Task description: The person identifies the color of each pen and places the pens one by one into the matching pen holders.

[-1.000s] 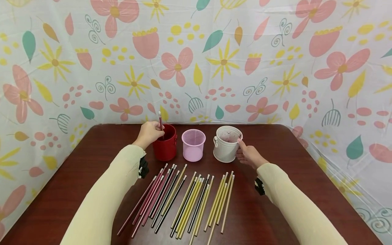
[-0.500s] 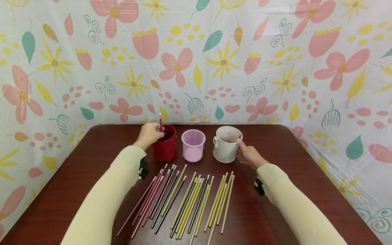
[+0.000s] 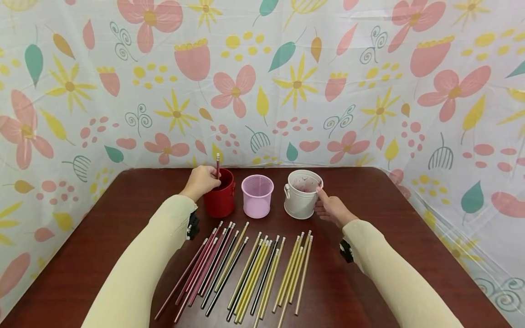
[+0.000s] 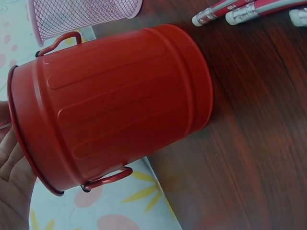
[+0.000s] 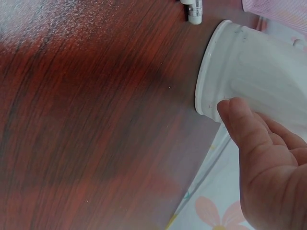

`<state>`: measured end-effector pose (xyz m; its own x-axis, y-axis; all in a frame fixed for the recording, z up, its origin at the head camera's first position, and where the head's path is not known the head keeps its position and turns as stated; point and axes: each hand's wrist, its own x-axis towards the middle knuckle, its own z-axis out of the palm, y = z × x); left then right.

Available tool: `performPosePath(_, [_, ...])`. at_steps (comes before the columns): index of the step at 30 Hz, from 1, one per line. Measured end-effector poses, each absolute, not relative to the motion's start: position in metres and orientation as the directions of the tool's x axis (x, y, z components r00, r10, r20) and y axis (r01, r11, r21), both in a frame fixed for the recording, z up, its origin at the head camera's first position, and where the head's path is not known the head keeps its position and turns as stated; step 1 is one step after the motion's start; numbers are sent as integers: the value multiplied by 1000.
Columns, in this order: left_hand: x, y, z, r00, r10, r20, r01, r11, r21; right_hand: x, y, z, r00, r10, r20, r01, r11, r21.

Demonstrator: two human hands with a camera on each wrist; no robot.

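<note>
At the back left of the table, my left hand (image 3: 202, 182) pinches a dark red pencil (image 3: 218, 165) near its eraser end. The pencil stands upright at the mouth of the red bucket (image 3: 219, 205), its lower part hidden inside. In the left wrist view the red bucket (image 4: 120, 96) fills the middle, with the hand (image 4: 17, 177) at its rim. On the right, my right hand (image 3: 334, 210) holds the white bucket (image 3: 299, 205), thumb at the rim. Fingers (image 5: 240, 115) lie along the bucket's outer side (image 5: 254, 67) in the right wrist view.
Between the buckets stands a pink mesh cup (image 3: 257, 206). In front lie several pencils in a spread row: dark red pencils (image 3: 193, 278) at left, black pencils (image 3: 227, 277) among them, gold pencils (image 3: 293, 273) at right. A flowered cloth (image 3: 262, 82) hangs behind the table.
The pencil in my left hand has shifted slightly right and leans less. My right hand stays at the white bucket. The whole head view has shifted a little.
</note>
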<state>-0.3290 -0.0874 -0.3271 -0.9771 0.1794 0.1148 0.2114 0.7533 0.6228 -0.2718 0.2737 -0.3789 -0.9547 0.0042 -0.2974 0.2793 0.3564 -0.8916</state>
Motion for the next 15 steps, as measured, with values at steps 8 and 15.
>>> performPosePath(8, [-330,-85,-330,-968,218,121,248,781,574,-273,274,-385,-954,6,-300,283,351,-893])
performPosePath(15, [-334,-83,-327,-955,272,119,295,814,501,-274,275,-382,-953,8,-303,286,357,-889])
